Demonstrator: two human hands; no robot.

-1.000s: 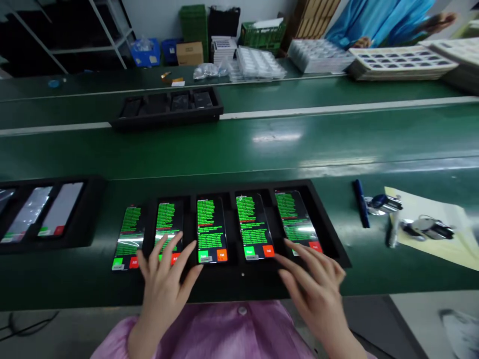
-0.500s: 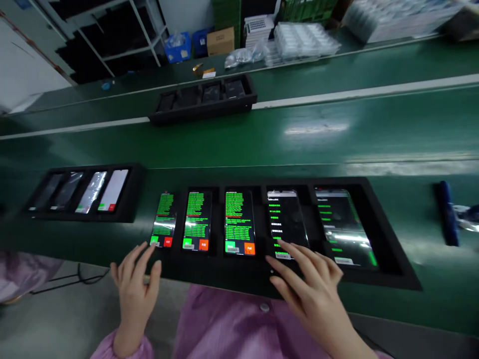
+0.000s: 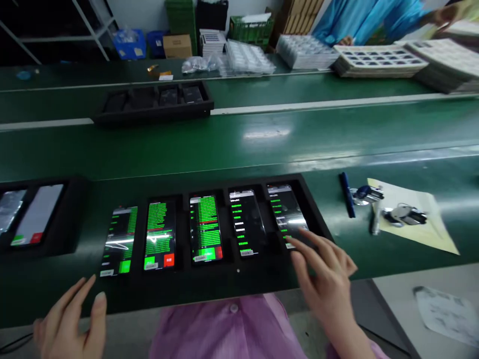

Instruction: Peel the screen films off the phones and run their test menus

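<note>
A black tray (image 3: 229,267) in front of me holds several lit smartphones in a row. My right hand (image 3: 325,279) is over the rightmost smartphone (image 3: 287,212), fingers spread, its fingertips at the lower part of the screen; whether they touch it I cannot tell. Left of that lies a smartphone with a dark menu screen (image 3: 247,224). The middle smartphone (image 3: 205,227) and a smartphone beside it (image 3: 160,234) show green text. At the left end is another smartphone (image 3: 119,242). My left hand (image 3: 73,319) stays just below it, fingers apart, holding nothing.
A second black tray (image 3: 77,219) with smartphones sits at the left, and another black tray (image 3: 153,112) stands farther back. To the right lie a blue pen (image 3: 347,194) and small metal items on yellow paper (image 3: 434,224). A person in blue (image 3: 359,22) works beyond stacked trays (image 3: 379,60).
The view has swung to the right. My right hand has gone from the second smartphone from the right to the rightmost one. Screens on the left smartphones show different layouts.
</note>
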